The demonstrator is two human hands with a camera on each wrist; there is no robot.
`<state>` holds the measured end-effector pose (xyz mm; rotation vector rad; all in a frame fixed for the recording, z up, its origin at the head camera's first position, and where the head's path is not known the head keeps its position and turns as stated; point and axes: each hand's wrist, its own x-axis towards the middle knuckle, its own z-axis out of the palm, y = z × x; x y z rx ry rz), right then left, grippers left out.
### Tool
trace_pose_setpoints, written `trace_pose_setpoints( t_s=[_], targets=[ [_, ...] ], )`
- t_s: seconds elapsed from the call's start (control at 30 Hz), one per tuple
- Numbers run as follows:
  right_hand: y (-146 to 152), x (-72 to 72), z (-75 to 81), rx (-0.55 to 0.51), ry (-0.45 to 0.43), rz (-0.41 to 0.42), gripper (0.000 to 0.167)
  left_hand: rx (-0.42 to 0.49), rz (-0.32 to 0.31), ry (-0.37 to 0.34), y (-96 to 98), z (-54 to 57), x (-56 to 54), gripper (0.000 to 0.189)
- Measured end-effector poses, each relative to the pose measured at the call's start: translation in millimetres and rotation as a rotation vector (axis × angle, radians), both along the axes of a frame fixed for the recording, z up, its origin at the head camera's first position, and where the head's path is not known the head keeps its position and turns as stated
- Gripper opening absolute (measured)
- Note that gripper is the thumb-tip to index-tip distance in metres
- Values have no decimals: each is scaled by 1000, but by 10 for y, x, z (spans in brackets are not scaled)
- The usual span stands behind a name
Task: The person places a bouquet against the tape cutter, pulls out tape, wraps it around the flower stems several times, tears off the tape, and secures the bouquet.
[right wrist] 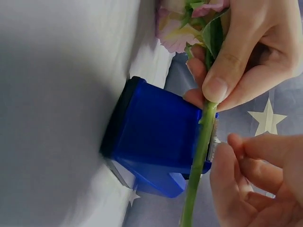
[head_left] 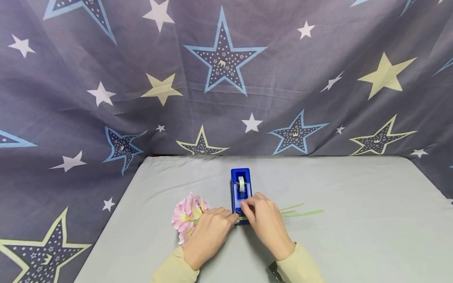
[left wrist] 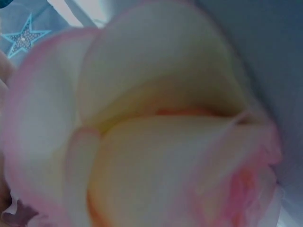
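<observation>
My left hand (head_left: 211,232) pinches the green stems (right wrist: 200,146) of a pink-and-cream artificial flower bunch (head_left: 187,214), thumb and fingers just below the blooms. Petals fill most of the left wrist view. Across the front of a blue tape dispenser (head_left: 246,192), the stems run sideways, their ends (head_left: 308,212) reaching out to the right. A roll of tape (head_left: 242,184) sits in the dispenser. My right hand (head_left: 267,222) has thumb and forefinger pinched together at the cutter end, on the tape's end (right wrist: 215,139), right beside the stem.
A pale grey cloth covers the table (head_left: 354,236). Behind it and along the left hangs a grey curtain (head_left: 226,110) printed with stars.
</observation>
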<state>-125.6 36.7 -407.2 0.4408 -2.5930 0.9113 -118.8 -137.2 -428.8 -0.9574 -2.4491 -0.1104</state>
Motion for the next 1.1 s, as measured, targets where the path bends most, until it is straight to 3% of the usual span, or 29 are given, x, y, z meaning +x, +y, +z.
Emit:
trace_pose_setpoints(
  t_s=[0.4,1.1],
  targets=[
    [0,33,57,-85,-96,72,11,11,1,-14,5,-10,0,10],
    [64,174,94,-56,-74,73,10,14,6,-21,-4,-6,8,10]
  ],
)
